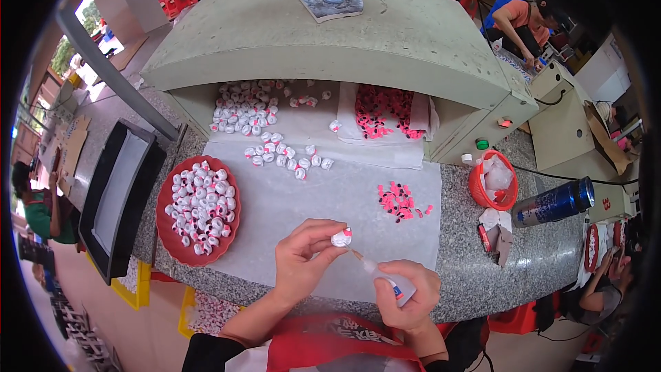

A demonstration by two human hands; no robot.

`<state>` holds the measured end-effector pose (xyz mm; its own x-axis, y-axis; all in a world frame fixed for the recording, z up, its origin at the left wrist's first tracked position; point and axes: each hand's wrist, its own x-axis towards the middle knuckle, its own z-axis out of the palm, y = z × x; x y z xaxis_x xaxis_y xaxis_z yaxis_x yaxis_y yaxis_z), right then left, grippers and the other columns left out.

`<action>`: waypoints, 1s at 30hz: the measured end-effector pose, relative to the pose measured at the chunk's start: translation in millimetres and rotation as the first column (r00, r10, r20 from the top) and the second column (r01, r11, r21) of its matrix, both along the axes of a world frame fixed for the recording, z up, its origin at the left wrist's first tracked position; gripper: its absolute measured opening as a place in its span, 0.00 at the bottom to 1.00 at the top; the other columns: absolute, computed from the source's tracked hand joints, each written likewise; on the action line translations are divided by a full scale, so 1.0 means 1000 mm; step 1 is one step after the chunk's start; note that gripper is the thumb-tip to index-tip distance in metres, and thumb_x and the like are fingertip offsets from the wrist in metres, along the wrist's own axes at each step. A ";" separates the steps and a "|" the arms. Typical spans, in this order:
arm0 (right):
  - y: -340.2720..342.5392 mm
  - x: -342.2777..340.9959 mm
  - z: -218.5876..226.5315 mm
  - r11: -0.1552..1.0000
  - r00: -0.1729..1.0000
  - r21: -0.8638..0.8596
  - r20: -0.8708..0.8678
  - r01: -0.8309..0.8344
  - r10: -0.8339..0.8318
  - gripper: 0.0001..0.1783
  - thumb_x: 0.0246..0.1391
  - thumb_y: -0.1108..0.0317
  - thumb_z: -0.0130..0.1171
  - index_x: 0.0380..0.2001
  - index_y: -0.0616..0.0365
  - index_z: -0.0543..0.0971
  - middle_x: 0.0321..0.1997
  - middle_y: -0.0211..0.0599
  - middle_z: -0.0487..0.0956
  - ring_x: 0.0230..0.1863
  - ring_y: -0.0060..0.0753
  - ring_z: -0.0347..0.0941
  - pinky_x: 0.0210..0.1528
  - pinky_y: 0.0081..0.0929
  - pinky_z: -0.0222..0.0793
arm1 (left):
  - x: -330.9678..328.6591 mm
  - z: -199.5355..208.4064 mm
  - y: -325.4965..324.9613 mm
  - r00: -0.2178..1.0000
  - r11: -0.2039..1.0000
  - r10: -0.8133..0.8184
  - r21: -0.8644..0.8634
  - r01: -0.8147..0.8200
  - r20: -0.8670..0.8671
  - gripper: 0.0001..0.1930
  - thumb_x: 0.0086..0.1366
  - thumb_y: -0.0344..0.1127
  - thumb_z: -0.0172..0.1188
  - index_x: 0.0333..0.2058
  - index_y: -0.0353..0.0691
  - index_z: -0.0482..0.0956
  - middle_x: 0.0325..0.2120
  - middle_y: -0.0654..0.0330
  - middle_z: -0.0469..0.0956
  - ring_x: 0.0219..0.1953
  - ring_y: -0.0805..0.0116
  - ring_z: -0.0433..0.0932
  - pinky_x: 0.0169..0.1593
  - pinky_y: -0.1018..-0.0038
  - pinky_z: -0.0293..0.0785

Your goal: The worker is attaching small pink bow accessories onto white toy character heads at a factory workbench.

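Between the thumb and fingers of my left hand [303, 258] is a small round white piece [341, 237] with a pink patch. My right hand [410, 293] grips a small white glue bottle [397, 285], its thin brownish tip pointing at the white piece; I cannot tell whether they touch. Both hands are over a white paper sheet [275, 200]. On the sheet, beyond my right hand, lies a loose pile of small pink and black pieces [397, 201]. Several more white pieces [286, 155] lie farther off, and a red scalloped bowl [165, 222] full of similar ones stands at the left.
A large pale metal cabinet [317, 48] with an open front stands ahead, holding more white and pink pieces. To the right are an orange-red basket [475, 191] and a blue bottle [551, 203]. A black tray [100, 234] is at the left. Other people work nearby.
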<state>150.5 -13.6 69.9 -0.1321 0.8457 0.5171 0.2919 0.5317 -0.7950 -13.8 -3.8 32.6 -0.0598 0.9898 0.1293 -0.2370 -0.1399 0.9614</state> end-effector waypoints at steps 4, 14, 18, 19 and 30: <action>0.000 -0.001 0.001 1.000 1.000 0.008 -0.005 0.007 -0.007 0.10 0.33 0.77 0.55 0.26 0.65 0.74 0.20 0.40 0.76 0.18 0.28 0.73 0.21 0.19 0.66 | -0.001 0.000 -0.001 1.000 1.000 -0.017 -0.022 0.018 0.022 0.16 0.48 0.13 0.55 0.38 0.29 0.73 0.40 0.52 0.70 0.42 0.66 0.73 0.46 0.75 0.73; 0.000 0.002 0.002 0.999 0.999 0.033 -0.023 -0.027 0.027 0.11 0.34 0.78 0.58 0.27 0.65 0.73 0.19 0.40 0.75 0.17 0.32 0.73 0.19 0.21 0.67 | -0.006 0.003 0.000 0.987 0.973 -0.042 -0.217 0.076 0.156 0.16 0.47 0.12 0.53 0.38 0.29 0.70 0.38 0.48 0.73 0.41 0.59 0.74 0.43 0.71 0.74; -0.001 0.001 0.004 1.000 0.999 0.006 -0.030 -0.012 0.013 0.09 0.33 0.77 0.55 0.25 0.64 0.73 0.19 0.42 0.75 0.18 0.30 0.72 0.21 0.20 0.66 | -0.005 0.003 -0.001 0.981 0.968 -0.058 -0.228 0.101 0.186 0.16 0.47 0.12 0.53 0.37 0.29 0.70 0.38 0.48 0.74 0.42 0.57 0.74 0.43 0.70 0.74; -0.001 0.000 0.003 1.000 0.999 0.005 -0.030 -0.013 0.013 0.09 0.33 0.77 0.55 0.25 0.64 0.73 0.19 0.42 0.75 0.18 0.30 0.72 0.21 0.20 0.66 | -0.005 0.003 -0.001 0.981 0.968 -0.057 -0.229 0.099 0.186 0.16 0.47 0.12 0.53 0.37 0.29 0.70 0.38 0.48 0.74 0.42 0.57 0.74 0.43 0.70 0.74; -0.001 0.004 0.003 1.000 1.000 0.024 0.000 -0.008 0.008 0.11 0.33 0.76 0.55 0.26 0.64 0.73 0.19 0.42 0.75 0.17 0.30 0.72 0.21 0.20 0.66 | -0.008 0.001 -0.001 0.978 0.973 -0.059 -0.206 0.100 0.198 0.17 0.46 0.12 0.54 0.38 0.29 0.70 0.38 0.48 0.73 0.42 0.57 0.74 0.44 0.70 0.73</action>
<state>154.8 -14.4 72.8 -0.1386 0.8317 0.5377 0.2872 0.5534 -0.7819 -21.5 -5.1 34.1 0.0173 0.9956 -0.0923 -0.4194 0.0910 0.9032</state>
